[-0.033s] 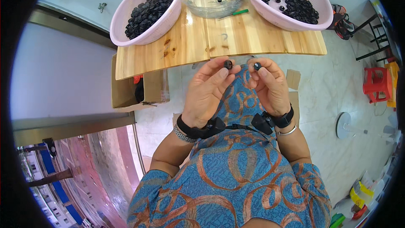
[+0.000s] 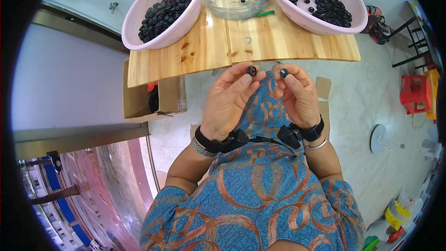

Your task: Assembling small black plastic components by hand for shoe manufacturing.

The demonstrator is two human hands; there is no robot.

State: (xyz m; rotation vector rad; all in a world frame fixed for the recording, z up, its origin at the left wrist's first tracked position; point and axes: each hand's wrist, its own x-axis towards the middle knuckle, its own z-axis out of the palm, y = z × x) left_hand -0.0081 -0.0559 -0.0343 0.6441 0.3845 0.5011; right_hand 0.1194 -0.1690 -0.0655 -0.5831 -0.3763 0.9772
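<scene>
Between the thumb and fingers of my left hand (image 2: 227, 97) is a small round black cap (image 2: 251, 70), its hollow side partly showing. My right hand (image 2: 299, 94) pinches a small black piece (image 2: 284, 72) with a pale spot on it; its exact kind is too small to tell. The two pieces are apart, held at about the same height just off the table's near edge. Beyond my hands, a pink basket (image 2: 197, 7) on the left and another pink basket (image 2: 360, 18) on the right hold heaps of small black round parts.
On the wooden table (image 2: 209, 51), a clear round tray (image 2: 213, 11) stands between the baskets with a few black pieces. A green-handled tool (image 2: 265, 13) lies beside it. Under the table's left side is a cardboard box (image 2: 172, 95). A red stool (image 2: 415, 94) stands at right.
</scene>
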